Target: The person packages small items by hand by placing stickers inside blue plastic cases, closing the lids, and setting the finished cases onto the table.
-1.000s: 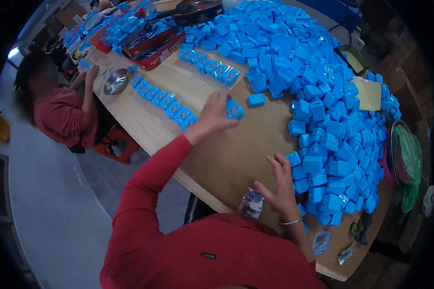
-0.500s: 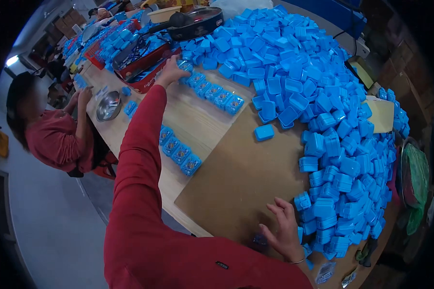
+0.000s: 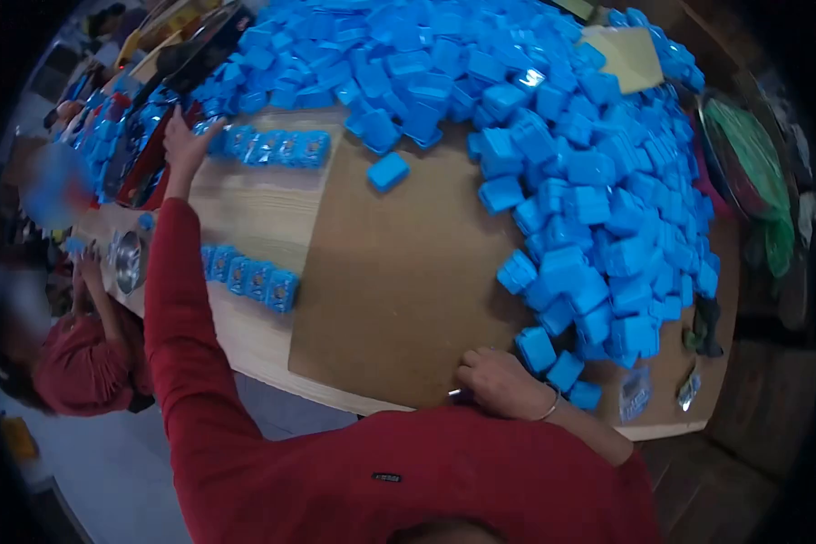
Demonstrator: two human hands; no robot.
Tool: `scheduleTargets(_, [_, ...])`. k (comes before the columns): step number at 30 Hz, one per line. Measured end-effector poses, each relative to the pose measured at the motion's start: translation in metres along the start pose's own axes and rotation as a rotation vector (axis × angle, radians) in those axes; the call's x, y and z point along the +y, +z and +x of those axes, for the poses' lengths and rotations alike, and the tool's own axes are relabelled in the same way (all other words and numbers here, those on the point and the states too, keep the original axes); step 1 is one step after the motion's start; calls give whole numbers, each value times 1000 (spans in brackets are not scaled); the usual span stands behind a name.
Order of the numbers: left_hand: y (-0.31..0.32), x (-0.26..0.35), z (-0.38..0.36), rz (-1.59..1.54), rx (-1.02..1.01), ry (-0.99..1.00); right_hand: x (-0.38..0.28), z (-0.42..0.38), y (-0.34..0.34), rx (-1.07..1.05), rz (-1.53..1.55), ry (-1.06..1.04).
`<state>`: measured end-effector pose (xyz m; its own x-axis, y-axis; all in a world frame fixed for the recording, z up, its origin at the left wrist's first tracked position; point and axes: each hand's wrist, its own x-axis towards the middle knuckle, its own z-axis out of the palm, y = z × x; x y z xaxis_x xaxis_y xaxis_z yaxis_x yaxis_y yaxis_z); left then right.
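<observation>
My left hand [image 3: 187,145] reaches out to the far left, thumb and fingers apart, at the left end of a row of wrapped blue boxes with printed labels [image 3: 281,149]. Whether it touches the end box is hard to see. Closer to me runs a second row of labelled blue boxes [image 3: 254,277]. My right hand [image 3: 503,383] rests at the front edge of a brown board [image 3: 390,299], its fingers curled round a small dark thing with a shiny end [image 3: 460,394], mostly hidden. A single plain blue box [image 3: 388,171] lies on the board.
A big heap of plain blue boxes [image 3: 589,208] covers the back and right. A red basket [image 3: 150,159] stands beyond my left hand. A metal bowl [image 3: 129,261] and a co-worker [image 3: 86,363] are at the left. Small clear packets [image 3: 636,393] lie at the front right.
My view has swung to the right. My right hand has gone from spread fingers above the board to closed fingers at its front edge. My left hand stays by the row's far end.
</observation>
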<state>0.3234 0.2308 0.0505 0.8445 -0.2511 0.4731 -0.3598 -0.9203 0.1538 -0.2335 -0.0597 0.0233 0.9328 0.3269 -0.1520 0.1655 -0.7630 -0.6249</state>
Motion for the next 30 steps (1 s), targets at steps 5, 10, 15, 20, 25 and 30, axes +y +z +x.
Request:
scheduleTargets(5, [-111, 142, -136, -587, -576, 346, 0, -9, -1, 163, 207, 139])
scheduleTargets(10, [-136, 252, -349, -1175, -1229, 245, 9, -2, 7, 381, 599, 65])
scheduleTargets(15, [-98, 271, -409, -1313, -916, -439, 12, -1, 7, 485, 480, 177])
scheduleTargets(20, [-92, 265, -412, -861, -553, -215, 21, 13, 32, 655, 193, 174])
scheduleTargets(25, [-95, 230, -398, -886, -535, -282, 18, 18, 27, 712, 87, 309])
scheduleTargets(30, [-110, 216, -378, -1306, -650, -434, -2, 23, 3, 948, -105, 67])
